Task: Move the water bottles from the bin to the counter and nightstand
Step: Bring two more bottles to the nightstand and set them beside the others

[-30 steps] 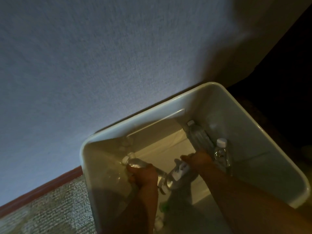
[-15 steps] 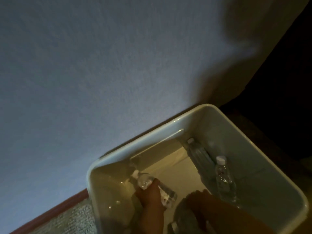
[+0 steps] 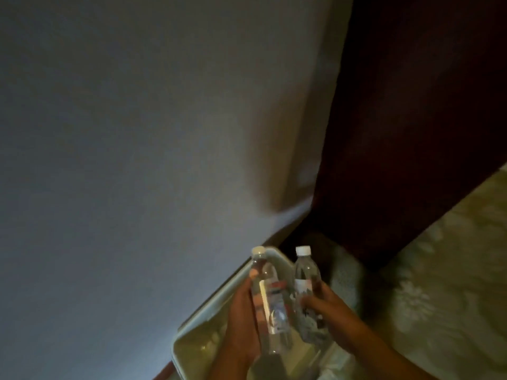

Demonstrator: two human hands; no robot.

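Head view, dim and blurred. Left hand, lower centre of the frame, grips a clear bottle around its body; fingers curl round the far side, one fingertip showing at the bottle's left edge near the shoulder. This bottle stands nearly upright, pale cap at top, label partway down, base low beside the wrist.

Right hand, just right of centre, holds a second bottle with thumb across the front of the label and fingers wrapped behind. White cap at top, bottle tilted slightly right. The two bottles sit just beside each other, caps apart, bodies near touching lower down; cannot tell whether they actually touch.

Both bottles are held above the bin, whose pale rim runs diagonally from below the left cap down to the lower left of centre. Bin interior is mostly hidden behind hands and forearms; contents not readable.

Wall fills the upper left and centre. Dark panel occupies the upper right. Patterned pale fabric covers the lower right. A reddish baseboard strip shows at the bottom edge, left of the bin.
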